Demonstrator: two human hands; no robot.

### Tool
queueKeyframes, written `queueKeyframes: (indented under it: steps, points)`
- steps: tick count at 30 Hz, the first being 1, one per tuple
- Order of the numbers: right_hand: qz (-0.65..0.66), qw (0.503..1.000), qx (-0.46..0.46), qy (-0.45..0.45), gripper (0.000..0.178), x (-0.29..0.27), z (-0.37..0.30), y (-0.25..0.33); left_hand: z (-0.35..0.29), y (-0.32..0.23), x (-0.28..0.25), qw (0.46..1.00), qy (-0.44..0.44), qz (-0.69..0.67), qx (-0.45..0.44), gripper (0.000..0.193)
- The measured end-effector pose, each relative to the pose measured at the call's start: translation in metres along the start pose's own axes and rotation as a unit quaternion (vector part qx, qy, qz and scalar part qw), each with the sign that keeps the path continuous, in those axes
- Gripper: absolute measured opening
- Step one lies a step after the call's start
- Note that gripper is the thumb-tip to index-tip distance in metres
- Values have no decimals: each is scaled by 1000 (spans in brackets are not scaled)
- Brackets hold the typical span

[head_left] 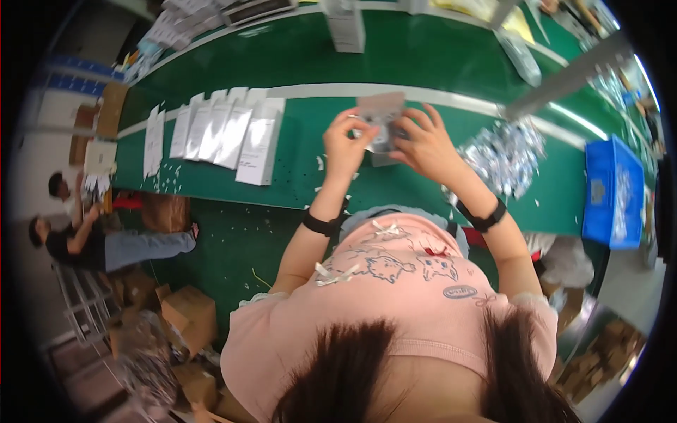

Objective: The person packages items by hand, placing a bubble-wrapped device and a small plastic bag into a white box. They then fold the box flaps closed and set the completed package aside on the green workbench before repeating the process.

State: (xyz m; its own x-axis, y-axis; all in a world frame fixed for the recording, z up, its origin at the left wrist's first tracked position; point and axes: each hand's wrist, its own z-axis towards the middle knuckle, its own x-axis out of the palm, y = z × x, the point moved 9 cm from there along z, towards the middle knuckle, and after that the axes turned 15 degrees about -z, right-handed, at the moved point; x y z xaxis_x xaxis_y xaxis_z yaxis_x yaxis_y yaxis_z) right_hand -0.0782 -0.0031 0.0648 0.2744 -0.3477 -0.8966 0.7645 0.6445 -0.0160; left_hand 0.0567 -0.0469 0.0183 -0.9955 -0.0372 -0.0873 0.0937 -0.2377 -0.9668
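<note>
Both my hands are raised over the green table, in front of my body. Between them is a flat grey packet (381,106) with a pinkish upper part; motion blur hides its exact kind. My left hand (344,142) is closed at its left side, thumb and forefinger pinched together. Curled fingers of my right hand (428,144) grip its right edge. Beneath the packet a pale block-like shape is partly covered by my hands. Right of my right hand lies a heap of small silvery packets (504,156). To the left, several white boxes (257,149) lie overlapping in a row.
A blue bin (613,192) stands at the table's right end. One white carton (344,27) is upright on the raised shelf, near a grey post (571,75). White scraps dot the table. Two people work at far left; cardboard boxes (188,317) crowd the floor.
</note>
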Motion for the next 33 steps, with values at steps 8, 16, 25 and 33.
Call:
queueKeyframes:
  steps: [8,16,25,33]
  points:
    - [63,997,-15,27,17,10,4,-5,9,25,-74,984,-74,-158,-17,35]
    - [39,997,59,-28,16,12,35,-65,44,83,-347,886,-264,382,10,49]
    - [-71,984,121,-112,13,36,92,-165,90,143,-518,756,-332,555,-101,58]
    - [-130,980,122,-94,12,85,128,-215,120,185,-555,687,-275,586,-330,61]
